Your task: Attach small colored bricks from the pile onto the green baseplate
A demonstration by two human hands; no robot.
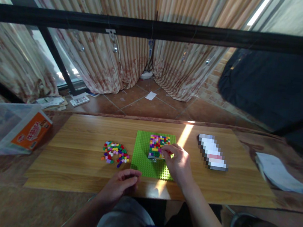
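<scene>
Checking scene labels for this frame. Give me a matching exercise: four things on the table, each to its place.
Things:
1. loose brick pile
2. green baseplate
3. clear plastic bin
4. stack of white paper

Places:
A. far left table end
B. far right table end
C. table middle, under the right hand
D. just left of the baseplate

Pairs: 1-D, 2-C, 3-A, 4-B

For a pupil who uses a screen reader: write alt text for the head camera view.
A person's right hand presses a small red brick onto a multicoloured block of bricks on a green baseplate. The left hand rests curled at the wooden table's near edge, by a pile of loose bricks.
</scene>
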